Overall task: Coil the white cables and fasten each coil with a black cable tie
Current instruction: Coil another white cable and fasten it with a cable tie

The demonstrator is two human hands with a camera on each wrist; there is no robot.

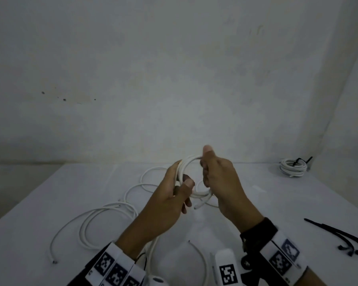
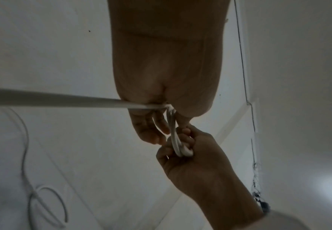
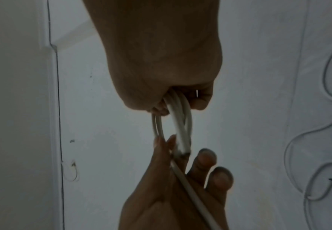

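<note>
The white table [image 1: 256, 203] spreads under my hands, backed by a bare wall [image 1: 174, 69]; across its left half lie loose white cables [image 1: 103, 213] in wide slack loops, one cut end [image 1: 54, 262] lying near the front left edge; at the far right corner sits a finished coil [image 1: 291, 168] with a black tie around it, well apart from me; a bundle of black cable ties [image 1: 347, 238] lies on the right, near my right wrist; I hold the coil in progress [image 1: 191, 176] above the middle of the table, between both hands; my left hand [image 1: 172, 195] has its thumb and curled fingers closed around the coil's left side, and the slack cable runs down from there past my left wrist; my right hand [image 1: 219, 182] is wrapped around the coil's right side, thumb raised at the top, fingers closed over several turns; a short free cable end [image 1: 198, 205] juts out below the coil, between my two hands.
</note>
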